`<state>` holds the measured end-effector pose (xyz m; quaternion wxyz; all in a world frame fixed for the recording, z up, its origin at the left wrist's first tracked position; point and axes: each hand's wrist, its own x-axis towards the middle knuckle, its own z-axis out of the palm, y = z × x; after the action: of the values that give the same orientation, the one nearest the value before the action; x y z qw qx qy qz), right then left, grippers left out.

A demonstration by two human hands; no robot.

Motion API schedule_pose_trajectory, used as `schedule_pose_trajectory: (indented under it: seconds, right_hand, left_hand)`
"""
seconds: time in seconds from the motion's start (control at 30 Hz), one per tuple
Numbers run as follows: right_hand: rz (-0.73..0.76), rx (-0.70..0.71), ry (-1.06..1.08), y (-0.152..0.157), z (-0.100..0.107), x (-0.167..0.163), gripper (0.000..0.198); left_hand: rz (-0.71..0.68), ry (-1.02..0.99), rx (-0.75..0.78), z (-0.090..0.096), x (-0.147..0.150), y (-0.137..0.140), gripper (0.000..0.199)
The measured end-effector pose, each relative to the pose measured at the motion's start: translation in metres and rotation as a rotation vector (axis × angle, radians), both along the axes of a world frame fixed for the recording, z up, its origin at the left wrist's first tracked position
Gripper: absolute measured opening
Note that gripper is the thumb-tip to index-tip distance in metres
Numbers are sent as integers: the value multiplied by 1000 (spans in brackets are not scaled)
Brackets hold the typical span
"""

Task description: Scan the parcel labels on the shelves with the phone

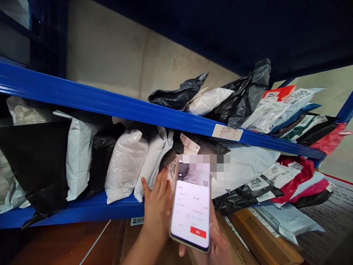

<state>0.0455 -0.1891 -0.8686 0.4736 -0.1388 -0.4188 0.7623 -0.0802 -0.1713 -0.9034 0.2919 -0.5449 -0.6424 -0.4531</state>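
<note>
My right hand point(219, 241) is wrapped around a smartphone point(190, 217), which I hold upright before the lower shelf. Its lit screen shows a white page with a red button at the bottom; the finer text is blurred. To the phone's left, my left hand point(157, 202) reaches up with fingers stretched out. Its fingertips are against the labelled parcel point(173, 167) beside the white mailing bags point(154, 160); part of that parcel is hidden behind the phone. A black parcel with a white label point(190, 143) lies just above the phone.
A blue shelf beam point(110, 106) with a "3-3" tag point(227, 132) crosses above my hands. Labelled parcels point(259, 182) lie to the right, and a black bag point(35, 158) hangs over the lower shelf edge. Cardboard boxes point(264, 235) stand below.
</note>
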Motion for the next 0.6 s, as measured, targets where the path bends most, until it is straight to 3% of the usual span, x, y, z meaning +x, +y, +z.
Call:
schedule_pose_trajectory:
  seconds: [0.13, 0.23, 0.4, 0.53, 0.6]
  right_hand:
    - [-184, 36, 44, 11, 12, 8, 103]
    - [-246, 35, 43, 15, 18, 16, 89]
    - [-222, 41, -57, 21, 2, 30, 87]
    - [-314, 51, -48, 29, -13, 34, 77]
    - [-315, 36, -56, 28, -11, 34, 75]
  left_hand:
    - [135, 75, -63, -1, 19, -10, 25]
    - [160, 142, -4, -9, 20, -7, 29]
    - [-33, 32, 230, -23, 30, 4, 33]
    - [-302, -107, 281, -22, 46, -2, 34]
    - [-426, -92, 226, -15, 44, -10, 40]
